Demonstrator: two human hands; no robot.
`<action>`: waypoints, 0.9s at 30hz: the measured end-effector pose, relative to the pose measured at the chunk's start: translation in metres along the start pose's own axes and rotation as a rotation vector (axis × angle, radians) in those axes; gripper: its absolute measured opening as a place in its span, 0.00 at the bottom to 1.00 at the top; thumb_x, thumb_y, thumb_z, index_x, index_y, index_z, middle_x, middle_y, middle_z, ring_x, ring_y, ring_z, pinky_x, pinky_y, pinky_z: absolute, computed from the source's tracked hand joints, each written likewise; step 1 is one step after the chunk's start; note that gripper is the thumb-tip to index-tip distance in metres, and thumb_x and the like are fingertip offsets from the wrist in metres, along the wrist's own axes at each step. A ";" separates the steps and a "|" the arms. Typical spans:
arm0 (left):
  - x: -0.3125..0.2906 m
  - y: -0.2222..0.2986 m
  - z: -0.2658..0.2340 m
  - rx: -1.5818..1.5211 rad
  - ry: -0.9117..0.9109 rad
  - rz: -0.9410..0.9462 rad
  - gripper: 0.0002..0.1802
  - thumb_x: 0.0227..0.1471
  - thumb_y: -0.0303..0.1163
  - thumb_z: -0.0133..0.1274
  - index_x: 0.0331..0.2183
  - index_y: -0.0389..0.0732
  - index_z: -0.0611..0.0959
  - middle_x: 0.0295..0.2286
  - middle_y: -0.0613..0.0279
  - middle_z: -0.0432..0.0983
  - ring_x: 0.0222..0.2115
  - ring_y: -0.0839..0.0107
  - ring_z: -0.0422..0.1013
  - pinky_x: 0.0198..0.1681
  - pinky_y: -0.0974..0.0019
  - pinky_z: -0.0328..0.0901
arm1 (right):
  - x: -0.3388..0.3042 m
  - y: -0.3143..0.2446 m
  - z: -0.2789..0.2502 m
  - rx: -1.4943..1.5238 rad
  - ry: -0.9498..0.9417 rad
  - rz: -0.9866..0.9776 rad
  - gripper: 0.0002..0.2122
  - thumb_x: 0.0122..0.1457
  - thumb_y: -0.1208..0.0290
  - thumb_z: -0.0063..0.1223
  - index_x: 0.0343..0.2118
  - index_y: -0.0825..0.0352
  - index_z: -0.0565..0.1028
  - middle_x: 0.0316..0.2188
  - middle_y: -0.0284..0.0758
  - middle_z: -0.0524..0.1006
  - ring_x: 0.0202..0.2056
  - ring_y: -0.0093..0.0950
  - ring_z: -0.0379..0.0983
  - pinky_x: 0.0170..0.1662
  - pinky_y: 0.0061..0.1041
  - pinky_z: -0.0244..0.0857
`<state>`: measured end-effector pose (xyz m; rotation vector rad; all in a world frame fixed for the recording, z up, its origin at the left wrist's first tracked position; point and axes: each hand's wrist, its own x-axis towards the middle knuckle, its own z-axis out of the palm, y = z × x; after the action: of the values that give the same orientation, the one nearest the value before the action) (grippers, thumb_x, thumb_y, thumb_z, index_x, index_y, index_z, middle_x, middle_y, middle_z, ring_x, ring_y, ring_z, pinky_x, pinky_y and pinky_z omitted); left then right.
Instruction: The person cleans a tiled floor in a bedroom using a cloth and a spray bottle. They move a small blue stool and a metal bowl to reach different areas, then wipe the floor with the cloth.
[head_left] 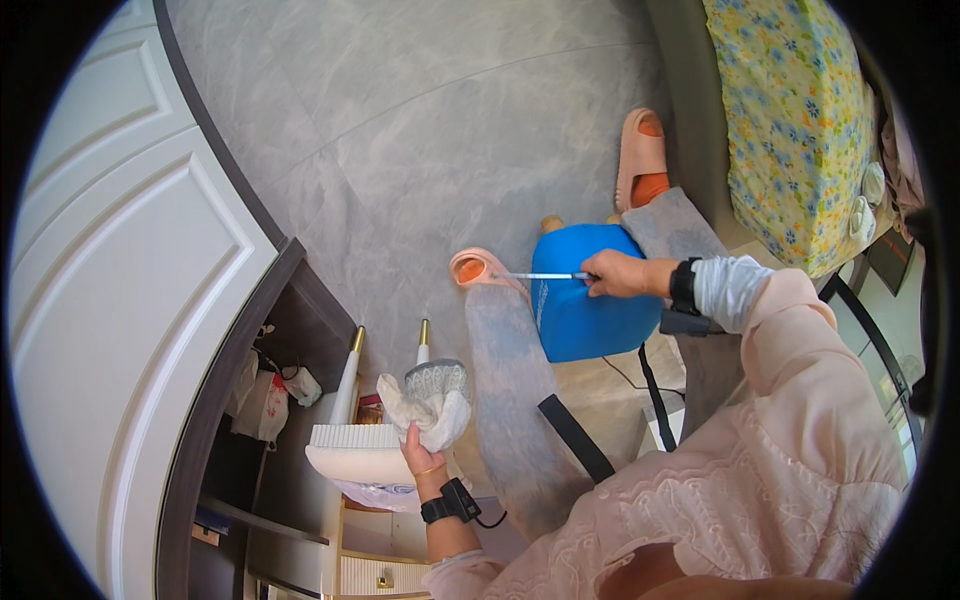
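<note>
Left hand [425,455] holds a bundle of white and grey cloth [438,425], fingers closed on its lower part; the bundle is held up in front of a cream fluted piece of furniture [355,462] on white legs with brass-coloured tips; right hand [612,273] grips a thin metallic rod [545,276] by its dark end, fingers folded narrow round it; the rod extends leftward over a blue-covered stool [595,300], its far end overlapping a pink slipper [475,267] in view, contact cannot be told.

Containers: dark open cabinet [322,308] at left holds a white plastic bag with red marks [265,405], contents hidden, a smaller white bag [302,386] just beside it; below, a drawer front [370,578] with a brass-coloured knob appears shut, contents hidden.
</note>
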<state>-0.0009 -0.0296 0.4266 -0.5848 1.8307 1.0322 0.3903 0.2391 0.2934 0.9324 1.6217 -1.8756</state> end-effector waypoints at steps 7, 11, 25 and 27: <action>-0.004 0.003 0.001 -0.003 0.034 -0.005 0.29 0.49 0.27 0.49 0.53 0.36 0.64 0.48 0.54 0.66 0.47 0.58 0.65 0.49 0.56 0.64 | -0.069 -0.043 0.031 -0.035 0.084 -0.176 0.09 0.46 0.74 0.58 0.28 0.69 0.70 0.27 0.43 0.72 0.31 0.44 0.70 0.34 0.37 0.64; -0.009 0.005 0.005 -0.023 -0.006 -0.002 0.29 0.49 0.27 0.49 0.53 0.36 0.64 0.48 0.54 0.66 0.47 0.58 0.66 0.49 0.55 0.64 | -0.079 -0.065 0.015 0.004 0.363 -0.286 0.09 0.45 0.76 0.57 0.27 0.68 0.67 0.27 0.45 0.70 0.31 0.46 0.68 0.31 0.38 0.63; -0.041 0.039 0.014 -0.049 0.027 0.009 0.29 0.49 0.28 0.50 0.53 0.37 0.64 0.47 0.54 0.67 0.47 0.58 0.65 0.49 0.55 0.63 | -0.002 -0.132 -0.158 0.171 0.857 -0.373 0.08 0.49 0.74 0.57 0.25 0.67 0.68 0.20 0.39 0.68 0.24 0.29 0.66 0.27 0.27 0.60; -0.044 0.045 0.017 -0.049 0.046 0.009 0.29 0.49 0.27 0.50 0.54 0.38 0.63 0.47 0.54 0.66 0.47 0.58 0.65 0.49 0.54 0.64 | 0.005 -0.141 -0.184 0.226 0.902 -0.338 0.07 0.50 0.73 0.56 0.25 0.66 0.68 0.19 0.37 0.67 0.23 0.26 0.63 0.27 0.25 0.59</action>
<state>-0.0056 0.0073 0.4805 -0.6351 1.8538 1.0802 0.3159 0.4452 0.3695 1.8963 2.1868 -2.0135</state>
